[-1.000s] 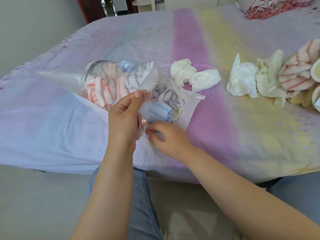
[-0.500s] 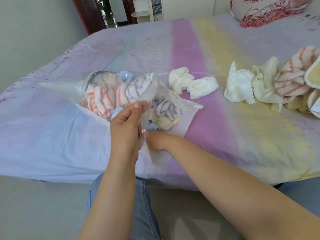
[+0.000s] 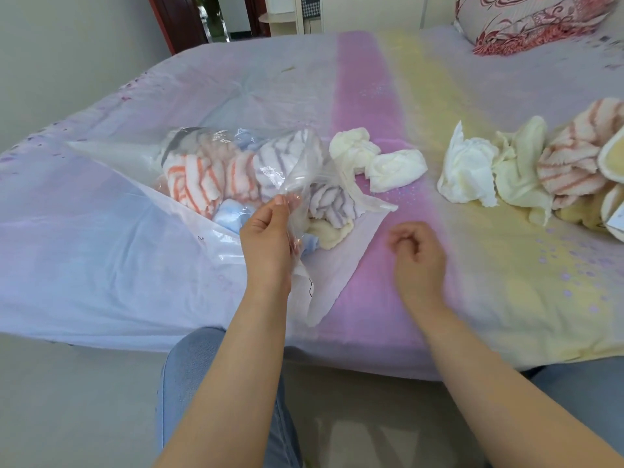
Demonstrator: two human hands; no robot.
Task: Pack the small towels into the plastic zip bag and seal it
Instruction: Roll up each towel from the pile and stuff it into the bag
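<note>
1. The clear plastic zip bag [image 3: 216, 170] lies on the pastel striped bedsheet [image 3: 388, 106], its closed end at the far left and its mouth facing the person. Inside are orange-striped, purple-striped, pale blue and cream small towels [image 3: 216, 177] — a loose, lumpy fill, with a few spilling toward the opening.
2. The left hand [image 3: 266, 238] pinches the upper film of the mouth between thumb and fingers, lifting it open. The film looks thin, slick and floppy (it will likely collapse if released), so the rim by the zip strip is probably the best hold.
3. The right hand [image 3: 417, 251] hovers over the pink stripe, fingers loosely curled, holding nothing.
4. Two white crumpled towels [image 3: 374, 160] lie just beyond the mouth — soft and light, likely easy to squeeze small.
5. At the right sits a pile of white, cream and pink-striped towels [image 3: 526, 173], not yet packed.
</note>
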